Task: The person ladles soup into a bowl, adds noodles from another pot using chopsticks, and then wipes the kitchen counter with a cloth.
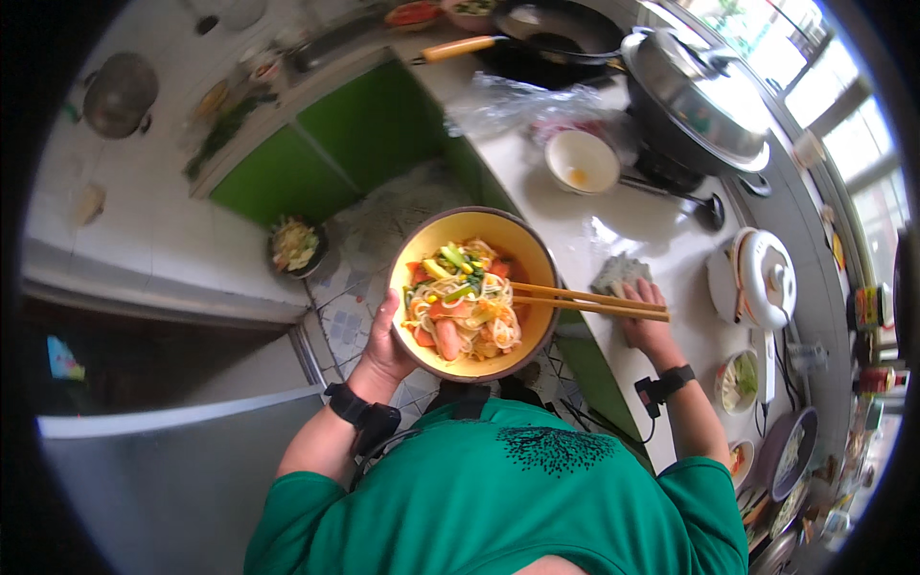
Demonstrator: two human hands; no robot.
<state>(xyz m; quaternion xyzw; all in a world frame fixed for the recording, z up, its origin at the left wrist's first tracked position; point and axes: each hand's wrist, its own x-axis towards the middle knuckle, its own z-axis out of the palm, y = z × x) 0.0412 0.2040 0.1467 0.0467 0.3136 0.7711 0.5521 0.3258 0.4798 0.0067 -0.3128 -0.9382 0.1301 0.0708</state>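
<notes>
A yellow bowl with a dark rim (532, 248) is held up by my left hand (386, 341) at its left side. Noodles (467, 302) with vegetables and reddish pieces fill it. A pair of wooden chopsticks (596, 302) rests in the bowl, its ends jutting out to the right over the counter. My right hand (647, 320) lies on the counter with its fingers on a grey cloth (619, 273); the chopstick ends partly cover that hand. Behind the cloth stands a white bowl (582, 162) with a little yellowish liquid.
The white counter (647, 223) bears a black ladle (708, 210), a white electric cooker (765, 280), a large lidded pot (697, 108), a wok (553, 32) and plastic bags (517, 104). Bowls of food line its near right part. A pan of scraps (296, 246) is low at left, near green cabinets (374, 122).
</notes>
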